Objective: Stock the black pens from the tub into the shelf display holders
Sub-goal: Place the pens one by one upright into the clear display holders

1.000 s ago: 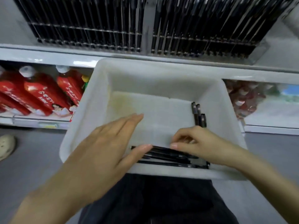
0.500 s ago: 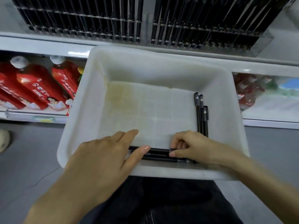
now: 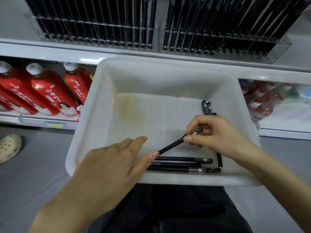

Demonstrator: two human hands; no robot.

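A white tub [image 3: 80, 140] rests on my lap below the shelf. My right hand [image 3: 217, 137] pinches one black pen [image 3: 173, 145] by its cap end and holds it tilted above the tub floor. My left hand [image 3: 111, 165] lies flat with straight fingers over the tub's near left corner, its thumb tip touching the lifted pen's lower end. Three black pens [image 3: 181, 164] lie side by side along the near wall. More pens [image 3: 207, 106] lie along the right wall, partly hidden by my right hand. Clear display holders [image 3: 151, 31] full of black pens stand on the shelf above.
Red juice bottles [image 3: 45, 91] lie on the lower shelf at the left, and packaged bottles [image 3: 264, 101] at the right. A beige clog [image 3: 9, 147] sits on the grey floor at the far left. My dark trousers [image 3: 176, 209] show below the tub.
My right hand has lifted one pen out of the row at the near wall and raised it at a slant. The left hand has stayed over the near left corner.
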